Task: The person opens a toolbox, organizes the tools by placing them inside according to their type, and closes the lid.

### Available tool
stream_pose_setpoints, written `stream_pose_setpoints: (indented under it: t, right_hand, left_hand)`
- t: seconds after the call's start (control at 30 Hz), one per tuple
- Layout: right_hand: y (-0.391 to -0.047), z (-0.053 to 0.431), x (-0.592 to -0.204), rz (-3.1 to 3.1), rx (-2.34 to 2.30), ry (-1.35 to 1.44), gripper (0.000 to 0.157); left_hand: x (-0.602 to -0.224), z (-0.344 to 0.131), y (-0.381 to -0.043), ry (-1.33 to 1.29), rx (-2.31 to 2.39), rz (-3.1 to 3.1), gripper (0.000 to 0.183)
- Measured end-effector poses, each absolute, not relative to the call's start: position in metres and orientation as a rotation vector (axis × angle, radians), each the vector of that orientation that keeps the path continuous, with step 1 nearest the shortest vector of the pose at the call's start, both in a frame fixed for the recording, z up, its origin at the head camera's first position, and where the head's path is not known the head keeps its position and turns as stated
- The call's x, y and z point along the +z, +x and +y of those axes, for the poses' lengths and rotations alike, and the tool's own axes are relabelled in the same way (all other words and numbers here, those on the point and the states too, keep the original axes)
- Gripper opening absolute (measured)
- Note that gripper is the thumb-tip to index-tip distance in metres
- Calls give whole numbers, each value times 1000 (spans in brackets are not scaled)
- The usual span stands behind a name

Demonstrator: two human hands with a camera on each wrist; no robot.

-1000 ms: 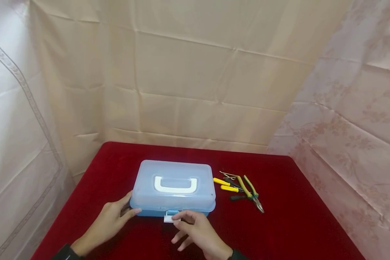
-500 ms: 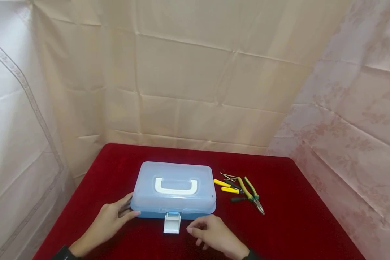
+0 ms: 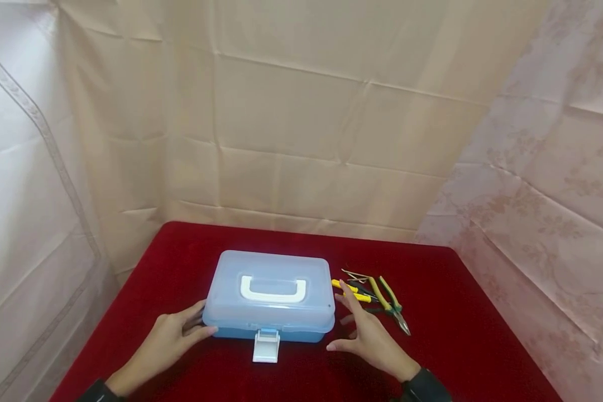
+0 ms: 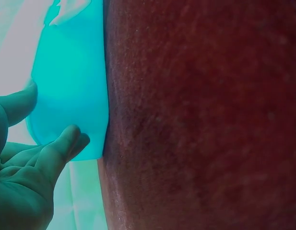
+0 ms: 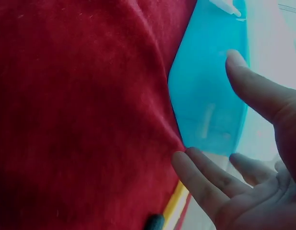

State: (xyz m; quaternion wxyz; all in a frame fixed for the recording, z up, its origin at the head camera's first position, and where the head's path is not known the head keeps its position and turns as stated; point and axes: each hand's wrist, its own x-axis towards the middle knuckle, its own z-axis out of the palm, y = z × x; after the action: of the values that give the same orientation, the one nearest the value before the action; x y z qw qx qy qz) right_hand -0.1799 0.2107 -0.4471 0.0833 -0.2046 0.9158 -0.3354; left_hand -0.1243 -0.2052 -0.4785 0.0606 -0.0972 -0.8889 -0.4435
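A toolbox [image 3: 226,330] with a blue base and a frosted clear lid [image 3: 276,262] sits on the table, lid down. Its white carrying handle [image 3: 273,296] lies flat on top. At the front, the white latch [image 3: 266,347] hangs unfastened. My left hand [image 3: 167,339] holds the front left corner, thumb on the front face and fingers round the side; the left wrist view shows the fingertips [image 4: 70,133] at the blue wall. Beside the front right corner is my right hand [image 3: 369,338], fingers spread and thumb apart, holding nothing.
Just right of the toolbox, partly behind my right hand, lie yellow-handled screwdrivers [image 3: 363,298], pliers [image 3: 388,298] with yellow-green grips, and thin brass-coloured pieces [image 3: 354,274]. A red cloth [image 3: 482,346] covers the table; pale curtains [image 3: 301,111] stand behind and at both sides.
My right hand has let go of the latch and moved right and up to the toolbox's right side, its fingers spreading. The latch has swung down. The left hand has stayed put.
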Motion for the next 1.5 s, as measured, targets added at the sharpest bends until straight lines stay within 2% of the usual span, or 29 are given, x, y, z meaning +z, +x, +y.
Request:
stream_pose_setpoints:
  t: [0.1, 0.3, 0.73, 0.9, 1.07, 1.17, 1.37, 1.5]
  right_hand:
    - [-183, 206, -450, 2716, -1008, -625, 115]
    - [-182, 202, -449, 2766, -929, -616, 97]
    - [-175, 198, -437, 3019, -894, -680, 79]
    - [-175, 196, -435, 3252, -898, -788, 64]
    - [-181, 194, -429, 3333, -1101, -881, 48]
    - [-190, 193, -423, 3325, -1219, -915, 48]
    - [-210, 193, -412, 3323, -1299, -1103, 57]
    - [-222, 192, -406, 3371, -1298, -1200, 46]
  left_hand:
    - [-479, -204, -126, -312, -1363, -2691, 78]
    - [-482, -203, -124, -324, -1203, -2693, 78]
    - [-474, -200, -120, -241, -1146, -2566, 67]
    - [-477, -200, -120, -132, -1255, -2617, 70]
    - [-476, -201, -121, -31, -1298, -2656, 60]
    - [-476, -201, -122, 21, -1408, -2646, 56]
    - [-475, -194, -123, 134, -1671, -2603, 63]
    - [-470, -193, -126, 180, -1827, -2572, 66]
